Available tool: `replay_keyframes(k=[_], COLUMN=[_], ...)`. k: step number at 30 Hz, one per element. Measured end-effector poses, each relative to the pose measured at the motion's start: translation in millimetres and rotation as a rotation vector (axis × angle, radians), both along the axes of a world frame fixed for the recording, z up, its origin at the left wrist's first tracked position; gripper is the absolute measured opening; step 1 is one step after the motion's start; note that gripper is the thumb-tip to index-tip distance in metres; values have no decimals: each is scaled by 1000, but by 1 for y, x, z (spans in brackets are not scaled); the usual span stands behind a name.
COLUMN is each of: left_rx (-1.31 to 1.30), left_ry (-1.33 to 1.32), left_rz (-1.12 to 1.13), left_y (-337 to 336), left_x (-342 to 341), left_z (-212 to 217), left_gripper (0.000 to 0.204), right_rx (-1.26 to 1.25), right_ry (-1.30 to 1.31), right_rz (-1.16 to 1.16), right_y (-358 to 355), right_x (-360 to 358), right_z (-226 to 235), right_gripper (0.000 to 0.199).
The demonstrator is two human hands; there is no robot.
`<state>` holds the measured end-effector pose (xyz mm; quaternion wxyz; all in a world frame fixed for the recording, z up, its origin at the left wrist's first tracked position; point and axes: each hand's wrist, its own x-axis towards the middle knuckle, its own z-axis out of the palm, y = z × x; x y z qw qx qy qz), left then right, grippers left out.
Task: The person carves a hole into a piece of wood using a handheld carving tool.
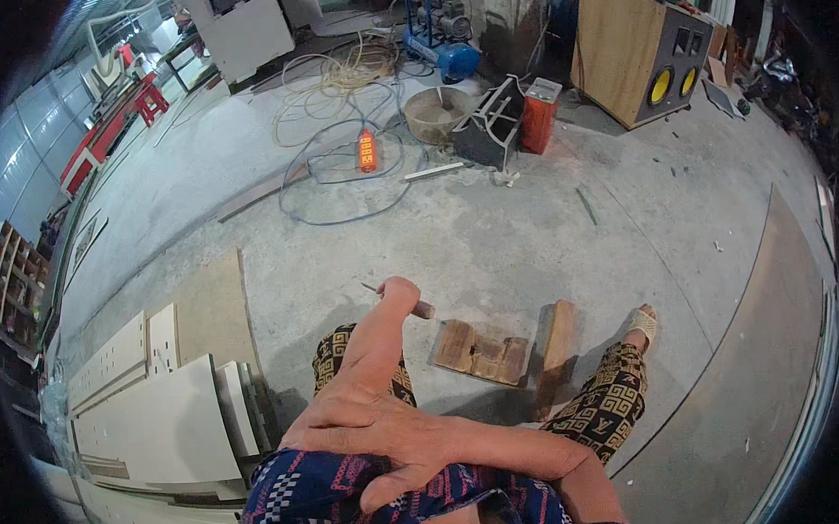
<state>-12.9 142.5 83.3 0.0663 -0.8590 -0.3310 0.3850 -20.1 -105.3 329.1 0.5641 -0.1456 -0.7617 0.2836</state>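
Note:
My left hand [399,293] is closed around a chisel [423,310]. The wooden handle sticks out on the right of the fist, and the thin metal blade points left. My right hand [375,431] lies with fingers spread across my left upper arm and sleeve, holding no tool. On the floor between my feet is a brown wooden block [459,345] with a dark hollow near its middle. Beside it on the right is a longer wooden piece [559,340]. My left hand is nearest the block but apart from it.
Pale boards [164,423] are stacked at left; a large flat sheet [751,360] lies at right. Farther off are an orange power strip [367,152] with looped cable, a basin [432,121], a black tool tote [484,137], a red can [540,116], a blue compressor [453,59] and a speaker cabinet [616,57].

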Motion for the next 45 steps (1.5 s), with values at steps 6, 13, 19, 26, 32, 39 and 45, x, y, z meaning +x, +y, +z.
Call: replay_keyframes(k=[6, 13, 19, 26, 32, 39, 45], left_rx=[-16, -4, -45, -62, -89, -92, -108], left_ry=[19, 41, -128, 1, -31, 25, 20], left_rz=[-65, -56, -167, -167, -216, -147, -160], left_y=[-7, 3, 16, 1, 8, 18, 4], left_x=[2, -5, -9, -13, -2, -16, 14], left_z=[8, -8, -36, 11, 4, -5, 2], left_gripper=[26, 26, 22, 21, 28, 38, 35], right_rx=[-193, 55, -64, 263, 118, 814, 187], right_ry=[-71, 52, 322, 525, 651, 665, 342], right_rz=[146, -15, 19, -313, -544, -741, -931], right_y=[-3, -5, -31, -67, -105, -75, -135], right_x=[19, 5, 60, 89, 86, 81, 95], right_z=[5, 8, 44, 67, 91, 75, 86], right_gripper=[75, 63, 33, 13, 10, 15, 15])
